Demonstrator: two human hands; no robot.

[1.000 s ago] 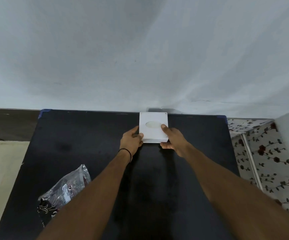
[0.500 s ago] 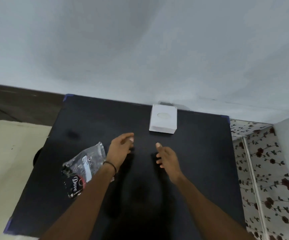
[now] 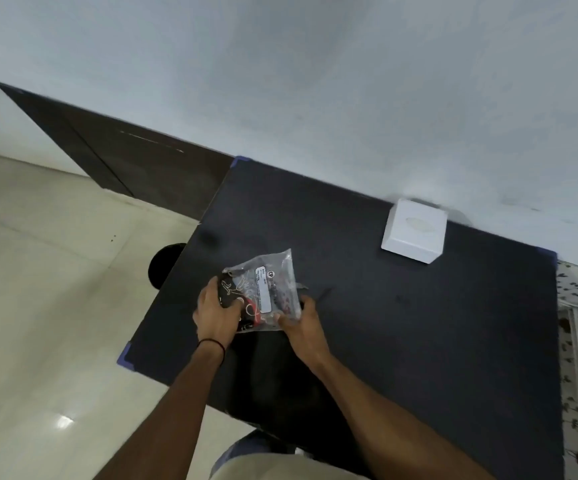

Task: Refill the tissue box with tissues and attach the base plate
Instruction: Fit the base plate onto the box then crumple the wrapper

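**Both hands on the packet, box waiting by the wall**

The person has both hands closed on a crinkly clear plastic packet (image 3: 263,294) lying on the black table (image 3: 419,341), left of the frame's centre. The left hand (image 3: 215,311) clamps its lower-left end, thumb on top; the right hand (image 3: 299,323) pinches the lower-right corner between thumb and fingers. I take the packet to hold the tissue refill, though its dark printed contents are too blurred to be sure.

The risk here looks like the wrapper itself: slick film gripped only along one edge could slip, or tear open unevenly if the hands pull apart hard, spilling what is inside onto the table or off its nearby left edge.

The white tissue box (image 3: 414,230) sits in the upper right of the frame, against the wall, oval opening up, well apart from both hands. No base plate shows separately.
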